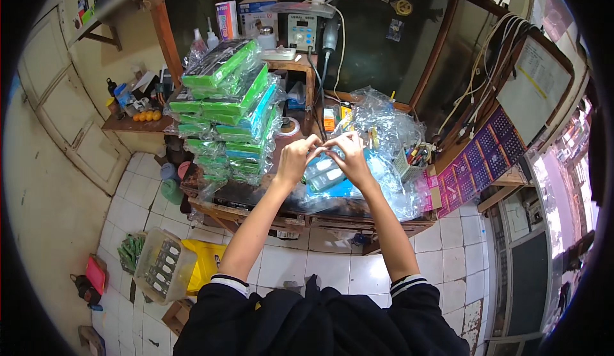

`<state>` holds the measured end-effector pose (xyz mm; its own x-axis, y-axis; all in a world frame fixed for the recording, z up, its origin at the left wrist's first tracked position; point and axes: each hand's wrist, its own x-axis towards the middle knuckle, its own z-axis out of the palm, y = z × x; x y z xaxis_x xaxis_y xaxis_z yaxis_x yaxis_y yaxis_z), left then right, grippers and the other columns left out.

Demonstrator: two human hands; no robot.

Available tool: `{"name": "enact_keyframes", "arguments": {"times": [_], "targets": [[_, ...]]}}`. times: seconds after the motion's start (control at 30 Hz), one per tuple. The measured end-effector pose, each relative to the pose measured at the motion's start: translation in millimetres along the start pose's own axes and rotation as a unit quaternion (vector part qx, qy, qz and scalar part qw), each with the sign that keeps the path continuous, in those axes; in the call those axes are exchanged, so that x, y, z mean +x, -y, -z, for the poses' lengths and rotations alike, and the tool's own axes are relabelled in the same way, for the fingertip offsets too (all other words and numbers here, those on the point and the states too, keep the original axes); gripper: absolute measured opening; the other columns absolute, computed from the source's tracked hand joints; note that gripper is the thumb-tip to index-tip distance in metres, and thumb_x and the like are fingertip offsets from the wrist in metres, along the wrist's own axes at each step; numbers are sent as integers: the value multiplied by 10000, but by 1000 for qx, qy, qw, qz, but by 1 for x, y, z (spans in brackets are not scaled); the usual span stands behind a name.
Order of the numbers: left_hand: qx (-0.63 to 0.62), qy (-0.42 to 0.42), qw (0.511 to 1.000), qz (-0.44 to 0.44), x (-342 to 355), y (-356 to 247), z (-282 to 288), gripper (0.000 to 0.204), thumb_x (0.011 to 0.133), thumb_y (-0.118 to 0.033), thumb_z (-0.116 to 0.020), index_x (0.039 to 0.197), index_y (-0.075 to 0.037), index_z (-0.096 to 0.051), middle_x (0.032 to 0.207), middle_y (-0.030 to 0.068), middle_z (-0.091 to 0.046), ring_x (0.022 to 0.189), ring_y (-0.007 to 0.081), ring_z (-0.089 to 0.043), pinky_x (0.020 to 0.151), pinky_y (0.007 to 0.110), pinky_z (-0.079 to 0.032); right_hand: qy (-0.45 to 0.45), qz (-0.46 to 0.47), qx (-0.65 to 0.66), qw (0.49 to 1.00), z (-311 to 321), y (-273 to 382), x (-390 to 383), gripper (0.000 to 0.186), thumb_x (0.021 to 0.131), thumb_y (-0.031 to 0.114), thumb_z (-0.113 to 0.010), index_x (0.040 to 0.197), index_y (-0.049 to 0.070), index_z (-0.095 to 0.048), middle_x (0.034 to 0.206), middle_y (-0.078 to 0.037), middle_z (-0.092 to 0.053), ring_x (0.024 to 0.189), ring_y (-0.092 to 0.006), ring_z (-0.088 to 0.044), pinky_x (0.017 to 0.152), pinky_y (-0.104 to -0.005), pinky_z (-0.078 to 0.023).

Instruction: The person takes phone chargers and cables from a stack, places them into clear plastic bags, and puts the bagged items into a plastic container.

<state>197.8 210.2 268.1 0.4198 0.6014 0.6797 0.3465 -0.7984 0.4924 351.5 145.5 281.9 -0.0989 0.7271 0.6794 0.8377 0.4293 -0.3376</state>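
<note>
— Gripping something, both of them? What do the hands have?

— Yes. The left hand (295,159) and the right hand (348,156) meet over the tabletop (256,197), fingers curled shut on a clear plastic packet (325,172) with a blue item inside. Each pinches the packet's upper edge, fingertips nearly touching one another.

— Where does the packet sit?

— It is held up just above the middle of the tabletop, in front of a heap of loose clear plastic wrapping (384,132) that spreads to the right. More blue packaging lies under it; whether the packet touches that, I cannot tell.

— What is on the left?

— A tall stack of green boxes (227,110) in clear wrap, just beside the left hand, leaning a little at the top. Behind it on a raised shelf stands a grey bench device with a small display (301,31), and cables hang beside it.

— And below?

— White floor tiles (332,273). A clear plastic bin (163,265) sits on the floor at lower left, touching a yellow container (203,261). A purple patterned panel (476,158) leans at the right end of the tabletop, well apart from both hands.
</note>
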Motion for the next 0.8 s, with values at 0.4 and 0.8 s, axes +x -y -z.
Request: {"name": "enact_keyframes", "arguments": {"times": [0.4, 0.8], "targets": [[101, 59, 979, -167, 10, 9, 25, 183, 658, -188, -687, 719, -65, -566, 849, 22, -553, 796, 208, -528, 685, 318, -465, 111, 130, -79, 982, 2, -33, 10, 120, 753, 169, -591, 865, 125, -590, 771, -15, -570, 845, -188, -494, 783, -409, -329], [191, 190, 948, -169, 9, 27, 19, 182, 741, -259, -616, 839, -115, -564, 797, 32, -519, 797, 198, -531, 641, 304, -477, 213, 128, -157, 956, -18, -41, 13, 116, 772, 168, -527, 818, 171, -634, 846, 37, -590, 913, -203, -441, 744, -402, -307]]}}
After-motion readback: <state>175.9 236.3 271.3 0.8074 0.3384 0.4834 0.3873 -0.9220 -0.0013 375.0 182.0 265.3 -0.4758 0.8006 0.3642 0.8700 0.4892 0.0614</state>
